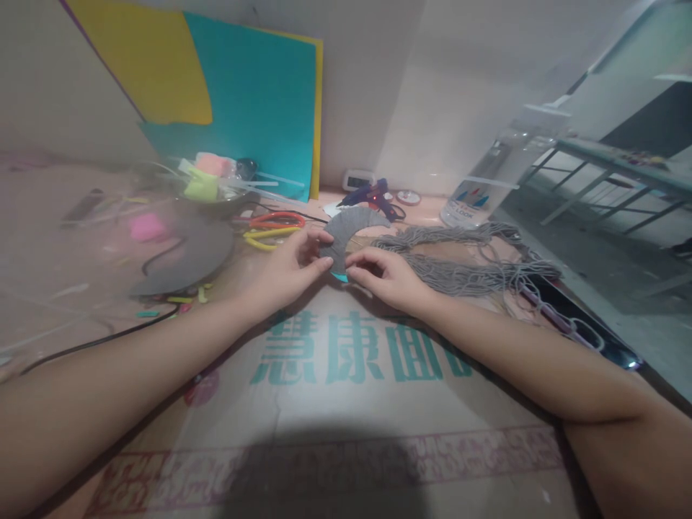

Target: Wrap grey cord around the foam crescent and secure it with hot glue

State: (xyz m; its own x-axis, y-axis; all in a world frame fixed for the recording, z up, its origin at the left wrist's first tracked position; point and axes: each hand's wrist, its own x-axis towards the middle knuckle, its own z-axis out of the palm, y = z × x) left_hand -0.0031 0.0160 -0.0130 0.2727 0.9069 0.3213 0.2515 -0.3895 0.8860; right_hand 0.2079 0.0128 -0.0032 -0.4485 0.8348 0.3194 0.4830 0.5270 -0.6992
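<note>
A crescent shape (346, 229) wrapped in grey yarn is held up over the middle of the table, with a bit of turquoise showing at its lower end. My left hand (296, 265) pinches its left edge between thumb and fingers. At the lower right edge, my right hand (386, 277) has its thumb and index finger pressed together by the turquoise end; what lies between those fingertips is too small to make out. Loops of grey yarn (459, 270) lie just right of my right hand.
Behind the crescent are a glue gun (370, 196), orange-handled scissors (278, 220) and a white timer (358, 179). A clear plastic bottle (476, 194) stands right. Left are a grey disc (189, 256) and a bowl of clay (208, 184). A phone (589, 324) lies far right.
</note>
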